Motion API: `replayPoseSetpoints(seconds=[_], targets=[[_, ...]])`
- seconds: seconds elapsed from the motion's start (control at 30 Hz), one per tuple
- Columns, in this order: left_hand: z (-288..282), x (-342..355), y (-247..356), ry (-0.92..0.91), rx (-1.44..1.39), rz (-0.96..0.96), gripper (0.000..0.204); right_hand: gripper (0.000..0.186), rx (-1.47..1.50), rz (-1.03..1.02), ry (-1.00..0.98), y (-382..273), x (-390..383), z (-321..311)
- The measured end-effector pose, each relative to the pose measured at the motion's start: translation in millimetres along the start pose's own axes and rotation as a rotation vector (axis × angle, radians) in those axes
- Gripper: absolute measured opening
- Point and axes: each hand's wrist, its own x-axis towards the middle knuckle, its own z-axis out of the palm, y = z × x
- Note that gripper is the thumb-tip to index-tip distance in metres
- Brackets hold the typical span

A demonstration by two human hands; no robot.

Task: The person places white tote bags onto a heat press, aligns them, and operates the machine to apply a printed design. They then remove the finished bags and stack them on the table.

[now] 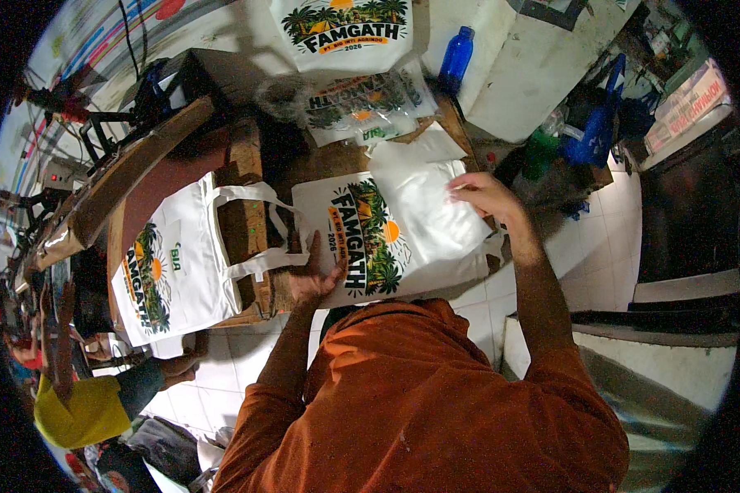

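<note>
A white printed tote bag point(362, 238) with a palm-tree and sun picture lies on the wooden table in front of me. My left hand point(314, 275) rests at its left edge, thumb on the cloth and fingers stretched out. Over the bag's right half lies a smooth, slightly shiny white sheet point(444, 218); whether it is plastic or cloth I cannot tell. The fingertips of my right hand point(483, 195) are pinched together at its upper right part. To the left, another white tote bag point(189, 259) lies with its handles reaching toward my left hand.
Clear plastic-wrapped printed bags point(362, 107) lie at the table's far side, below another printed white bag point(345, 37). A blue bottle point(456, 59) stands at the far right corner, beside a white box-like block point(534, 74). At lower left is a person in a yellow top point(82, 411).
</note>
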Motion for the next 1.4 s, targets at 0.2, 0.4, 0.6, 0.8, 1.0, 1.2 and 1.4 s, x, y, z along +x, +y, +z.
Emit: replayPoseSetpoints(seconds=[0.2,0.4,0.6,0.8,1.0,1.2,1.4], targets=[[5.1,0.4,-9.8,0.022,0.118,0.096,0.092,0.032,0.228,-0.168,0.16,-8.1,13.4,33.1],[11.0,-0.7,-13.0,0.115,0.271,0.092,0.072,0.03,-0.627,-0.304,0.408,63.7,4.4,99.5],[7.8,1.3,-11.2,0.008,0.362,0.044,0.06,0.057,-0.868,-0.587,0.446,83.3,-22.7,135.3],[-2.3,5.4,3.8,0.184,0.345,0.17,0.059,0.067,-0.935,-0.589,0.456,83.4,-26.9,140.1],[-2.0,6.0,2.2,0.226,0.307,0.175,0.057,0.062,-0.816,-0.535,0.385,84.9,-22.7,132.7],[12.1,14.5,-1.1,0.184,0.255,0.062,0.058,0.038,-0.63,-0.486,0.7,87.1,-15.2,124.4],[35.8,22.3,60.7,-0.064,-0.208,0.004,0.059,0.046,-0.691,-0.281,0.71,94.6,-27.3,136.4]])
